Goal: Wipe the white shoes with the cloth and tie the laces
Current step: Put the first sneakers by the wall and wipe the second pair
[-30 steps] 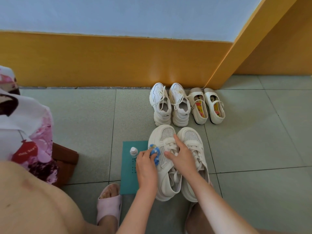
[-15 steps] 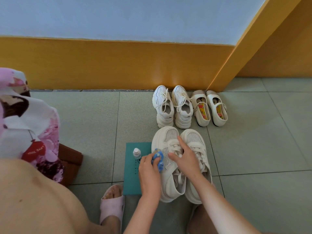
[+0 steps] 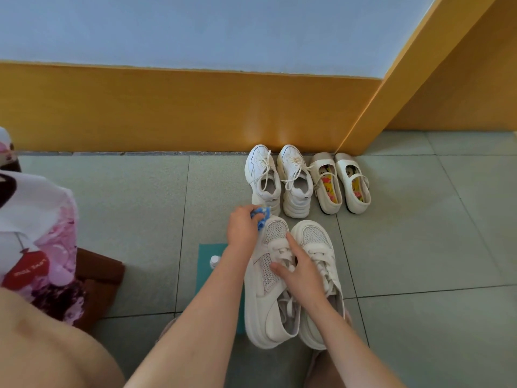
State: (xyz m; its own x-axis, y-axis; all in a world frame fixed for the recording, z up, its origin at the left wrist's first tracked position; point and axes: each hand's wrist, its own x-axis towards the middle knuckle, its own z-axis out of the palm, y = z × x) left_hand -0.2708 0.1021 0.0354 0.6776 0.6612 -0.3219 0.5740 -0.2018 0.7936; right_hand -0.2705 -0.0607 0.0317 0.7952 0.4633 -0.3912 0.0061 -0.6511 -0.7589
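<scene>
The left hand (image 3: 242, 228) clutches cloth (image 3: 262, 215) on shoe (image 3: 259, 309) toe, right hand (image 3: 303, 271) flat on laces (image 3: 282, 250)

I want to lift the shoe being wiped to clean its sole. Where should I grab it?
Probably the heel of the shoe, from the near side: its opening lies at the near end, with a rim to hook. The left hand holds the cloth at the toe; the right hand covers the laces.
</scene>
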